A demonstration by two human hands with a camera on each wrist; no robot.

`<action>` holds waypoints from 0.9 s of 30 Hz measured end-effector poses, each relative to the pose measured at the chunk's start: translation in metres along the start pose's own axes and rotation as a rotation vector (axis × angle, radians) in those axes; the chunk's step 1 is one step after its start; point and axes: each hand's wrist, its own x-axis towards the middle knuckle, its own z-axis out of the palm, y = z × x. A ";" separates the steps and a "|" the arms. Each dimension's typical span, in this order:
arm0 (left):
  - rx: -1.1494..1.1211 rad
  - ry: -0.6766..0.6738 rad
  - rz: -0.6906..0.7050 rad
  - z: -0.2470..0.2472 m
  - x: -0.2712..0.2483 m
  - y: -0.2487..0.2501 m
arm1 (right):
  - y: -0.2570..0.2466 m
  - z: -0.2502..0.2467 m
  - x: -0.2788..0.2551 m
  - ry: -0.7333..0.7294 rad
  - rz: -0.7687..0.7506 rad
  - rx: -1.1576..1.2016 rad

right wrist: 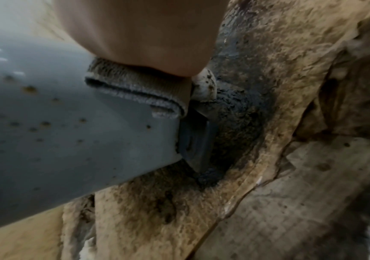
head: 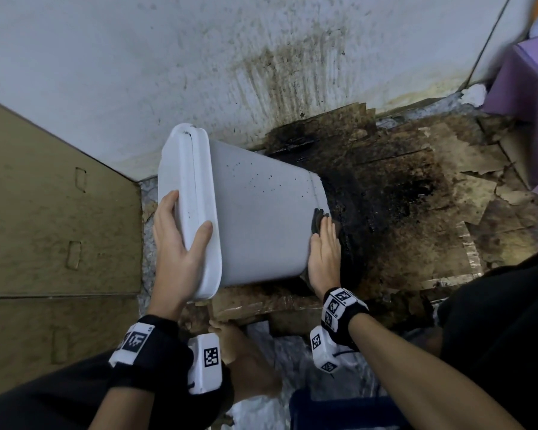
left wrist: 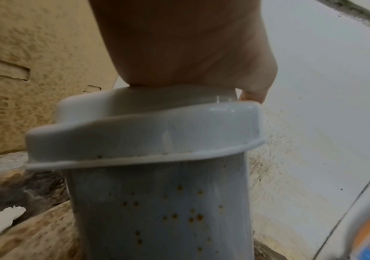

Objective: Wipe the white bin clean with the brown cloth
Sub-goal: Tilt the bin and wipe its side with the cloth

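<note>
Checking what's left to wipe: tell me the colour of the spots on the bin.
Brown-orange spots on the white bin, clearest in the left wrist view.

Your head camera is looking steeply down at the tilted white bin (head: 261, 212), while both wrist cameras are viewing its speckled side close-up.

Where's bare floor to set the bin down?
Free: the tan cardboard sheet left of the white bin, bordered by the wall. Crowded: the soiled, torn cardboard right of the bin, where the right hand presses the brown cloth; left hand grips the lid end.
</note>
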 end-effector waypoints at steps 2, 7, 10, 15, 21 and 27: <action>0.014 -0.011 0.000 0.001 0.000 0.002 | -0.012 0.003 -0.005 0.017 0.018 0.000; 0.041 -0.020 0.019 0.004 0.000 0.006 | -0.079 0.021 -0.050 -0.011 -0.119 -0.036; 0.044 -0.024 0.015 0.004 0.000 0.005 | -0.128 0.032 -0.083 -0.122 -0.338 0.010; 0.047 -0.016 0.008 0.004 0.000 0.004 | -0.133 0.025 -0.084 -0.242 -0.585 -0.033; 0.031 -0.010 -0.003 0.001 -0.001 0.002 | -0.075 0.003 -0.043 -0.250 -0.528 -0.117; 0.013 -0.007 0.014 0.002 0.000 0.003 | -0.019 -0.005 -0.005 -0.070 -0.077 -0.010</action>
